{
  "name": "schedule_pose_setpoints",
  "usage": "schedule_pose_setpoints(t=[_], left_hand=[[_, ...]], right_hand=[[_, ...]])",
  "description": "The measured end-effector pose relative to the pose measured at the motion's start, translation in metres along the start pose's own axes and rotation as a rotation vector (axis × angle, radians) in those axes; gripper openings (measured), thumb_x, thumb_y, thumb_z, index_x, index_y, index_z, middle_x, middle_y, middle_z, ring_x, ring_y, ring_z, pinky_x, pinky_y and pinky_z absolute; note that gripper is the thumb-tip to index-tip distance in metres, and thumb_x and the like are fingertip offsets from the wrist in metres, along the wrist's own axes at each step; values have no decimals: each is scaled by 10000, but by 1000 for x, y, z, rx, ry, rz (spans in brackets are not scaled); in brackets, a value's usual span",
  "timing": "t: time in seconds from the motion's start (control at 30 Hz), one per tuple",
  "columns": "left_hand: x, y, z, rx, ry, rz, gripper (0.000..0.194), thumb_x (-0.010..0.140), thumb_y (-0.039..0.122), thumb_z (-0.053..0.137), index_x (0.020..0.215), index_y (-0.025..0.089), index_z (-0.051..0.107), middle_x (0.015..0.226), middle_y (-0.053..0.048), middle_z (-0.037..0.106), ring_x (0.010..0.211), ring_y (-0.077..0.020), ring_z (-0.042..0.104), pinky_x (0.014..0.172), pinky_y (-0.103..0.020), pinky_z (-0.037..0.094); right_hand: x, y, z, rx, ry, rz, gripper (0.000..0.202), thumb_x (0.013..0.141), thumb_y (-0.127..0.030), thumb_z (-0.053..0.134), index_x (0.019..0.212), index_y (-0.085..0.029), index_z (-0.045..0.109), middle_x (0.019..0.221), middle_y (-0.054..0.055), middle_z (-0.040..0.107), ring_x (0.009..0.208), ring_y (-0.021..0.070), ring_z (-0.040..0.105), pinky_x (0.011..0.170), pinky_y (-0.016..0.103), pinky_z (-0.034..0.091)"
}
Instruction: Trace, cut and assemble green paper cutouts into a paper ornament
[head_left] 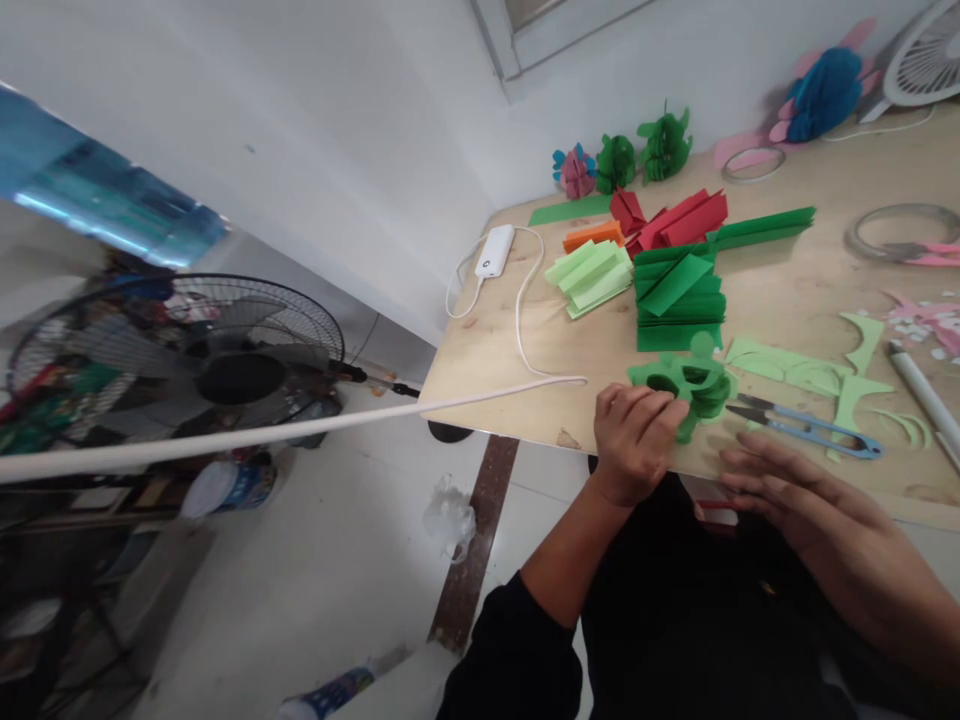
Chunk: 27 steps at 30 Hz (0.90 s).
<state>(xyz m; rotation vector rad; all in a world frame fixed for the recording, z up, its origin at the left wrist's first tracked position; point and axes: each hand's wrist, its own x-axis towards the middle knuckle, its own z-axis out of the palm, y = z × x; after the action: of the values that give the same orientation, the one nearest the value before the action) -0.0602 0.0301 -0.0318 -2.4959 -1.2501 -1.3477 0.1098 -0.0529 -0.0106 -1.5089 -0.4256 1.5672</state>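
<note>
My left hand (636,440) is closed on a green paper turtle (709,385) with rounded lobes and fanned layers, at the table's front edge. Its fingers curl against the near left side of the paper. To the right, my right hand (806,500) is open, fingers stretched out and apart from the turtle. Just beyond those fingers lie blue-handled thread snips (817,425), on and beside light green paper scraps (795,365). A small red-edged thing (716,512) shows below the table edge by my right fingertips; its kind is unclear.
Folded dark green paper (679,300), light green paper (592,278) and red paper (686,218) lie behind. Paper figures (616,163) stand along the wall. A white power bank (495,250) has a cable crossing the left edge. A floor fan (240,375) stands left.
</note>
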Motion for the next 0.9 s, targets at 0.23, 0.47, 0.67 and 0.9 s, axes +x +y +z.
schedule_pose_setpoints(t=[0.23,0.47,0.67,0.9], left_hand=[[-4,-1,-2,-132,126,-198,105,861,144,520,907,190,603,834,-24,692,850,-143,633,833,-338,484],[-4,-2,-6,-186,182,-308,98,870,156,515,904,189,600,838,-29,684,842,-142,632,809,-338,505],[-18,4,0,-185,98,-245,115,854,143,516,904,185,610,844,-33,692,864,-151,633,834,-355,496],[-29,13,3,-132,99,-149,143,810,125,554,910,197,627,915,-32,697,976,-172,610,868,-375,493]], right_hand=[[2,-1,-2,-2,4,-11,544,543,-434,768,1056,-290,655,1118,58,685,1018,241,637,794,249,549],[1,-5,-2,-25,40,-41,513,515,-444,772,998,-296,682,1121,43,685,1009,234,639,747,234,560],[-1,-20,-7,-74,107,-104,523,472,-461,777,958,-285,700,1083,48,698,880,210,671,745,251,563],[14,-44,-29,-395,233,-346,424,607,-550,668,965,-324,688,1062,25,699,929,248,649,931,436,487]])
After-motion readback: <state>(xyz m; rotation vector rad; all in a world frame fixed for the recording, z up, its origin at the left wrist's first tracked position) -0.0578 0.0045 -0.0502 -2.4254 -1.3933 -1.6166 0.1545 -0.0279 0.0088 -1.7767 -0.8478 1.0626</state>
